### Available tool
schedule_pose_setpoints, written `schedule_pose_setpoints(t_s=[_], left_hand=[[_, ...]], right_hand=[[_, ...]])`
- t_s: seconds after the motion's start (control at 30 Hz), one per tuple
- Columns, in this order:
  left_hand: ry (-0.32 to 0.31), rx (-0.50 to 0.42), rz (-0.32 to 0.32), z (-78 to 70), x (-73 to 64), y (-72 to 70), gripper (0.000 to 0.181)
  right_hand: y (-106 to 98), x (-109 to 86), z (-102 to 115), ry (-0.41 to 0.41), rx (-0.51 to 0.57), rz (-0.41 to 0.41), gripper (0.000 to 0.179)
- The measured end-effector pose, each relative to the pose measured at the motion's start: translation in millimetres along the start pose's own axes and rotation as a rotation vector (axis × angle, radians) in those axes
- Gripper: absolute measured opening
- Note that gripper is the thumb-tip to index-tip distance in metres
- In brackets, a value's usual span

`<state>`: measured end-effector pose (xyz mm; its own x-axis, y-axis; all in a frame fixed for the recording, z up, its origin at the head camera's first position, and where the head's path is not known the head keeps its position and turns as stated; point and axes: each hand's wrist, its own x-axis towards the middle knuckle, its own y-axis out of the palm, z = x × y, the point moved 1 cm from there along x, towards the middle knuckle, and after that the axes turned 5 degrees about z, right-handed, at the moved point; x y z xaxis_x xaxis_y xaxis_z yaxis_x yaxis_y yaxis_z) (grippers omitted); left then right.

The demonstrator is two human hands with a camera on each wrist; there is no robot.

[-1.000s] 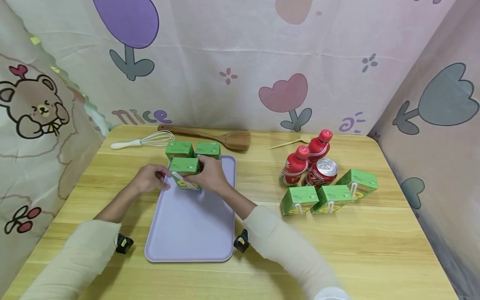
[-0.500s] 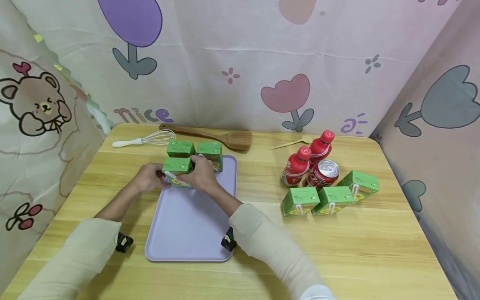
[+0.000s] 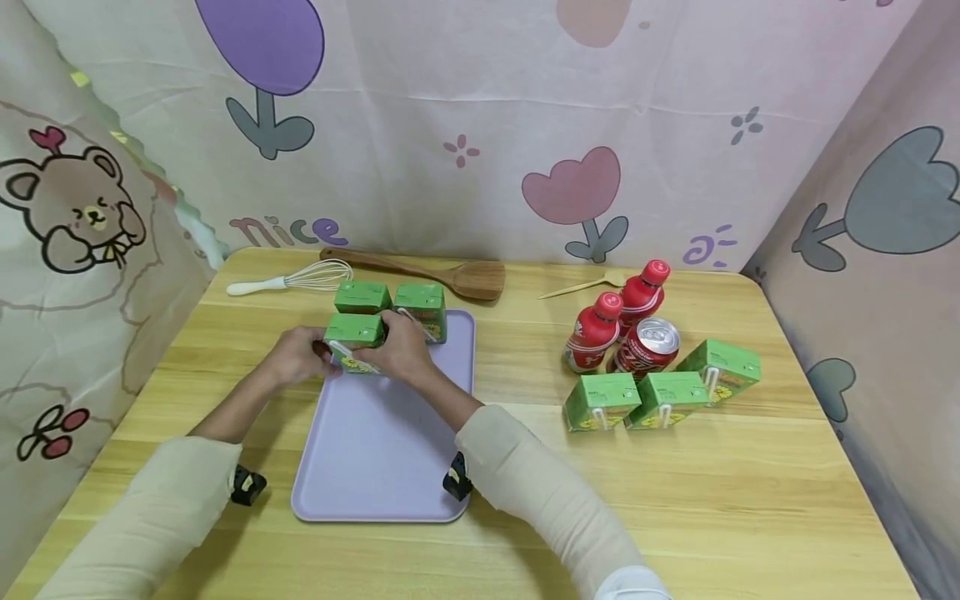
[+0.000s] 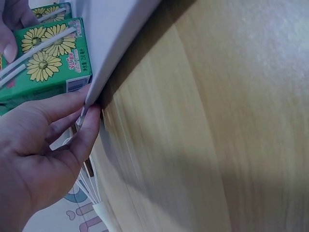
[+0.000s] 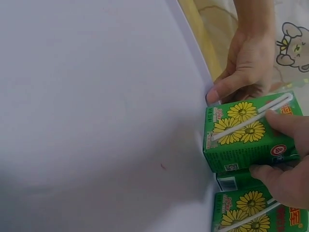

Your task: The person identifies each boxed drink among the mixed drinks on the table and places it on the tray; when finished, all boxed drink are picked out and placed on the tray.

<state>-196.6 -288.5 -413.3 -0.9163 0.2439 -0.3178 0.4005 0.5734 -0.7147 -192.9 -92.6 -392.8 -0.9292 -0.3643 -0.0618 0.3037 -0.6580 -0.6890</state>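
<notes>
Carton (image 3: 356, 332) is gripped by the right hand (image 3: 402, 347) at the far left of the tray (image 3: 382, 450), whose left rim is pinched by the left hand (image 3: 296, 357); two other cartons (image 3: 423, 310) are seen at its far end.

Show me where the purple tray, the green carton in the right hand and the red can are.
Purple tray (image 3: 384, 442): head view, on its bare flat floor.
Held green carton (image 5: 248, 133): right wrist view, on its flower-printed face.
Red can (image 3: 643, 350): head view, on its side, below the silver top.

Bright head view, dimmer wrist views, glare on tabletop (image 4: 217, 106).
</notes>
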Motion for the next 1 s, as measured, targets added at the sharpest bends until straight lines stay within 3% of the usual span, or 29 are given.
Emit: schedule_pose_setpoints(t_s=[0.37, 0.57, 0.77, 1.0], left_hand=[[0.032, 0.018, -0.030, 1.3, -8.4, -0.2, 0.028], [0.029, 0.011, -0.034, 1.2, -12.0, 1.9, 0.028], [0.025, 0.006, -0.039, 0.6, -13.7, 3.2, 0.027], [0.040, 0.011, -0.046, 1.5, -15.4, 4.7, 0.027]], right_hand=[[0.7, -5.9, 0.9, 0.016, 0.017, -0.017, 0.054], [-1.3, -9.2, 2.7, 0.055, 0.028, -0.040, 0.055], [-1.7, -8.7, 2.5, 0.044, 0.008, -0.042, 0.055], [-8.9, -16.4, 0.0, 0.070, -0.005, -0.011, 0.044]])
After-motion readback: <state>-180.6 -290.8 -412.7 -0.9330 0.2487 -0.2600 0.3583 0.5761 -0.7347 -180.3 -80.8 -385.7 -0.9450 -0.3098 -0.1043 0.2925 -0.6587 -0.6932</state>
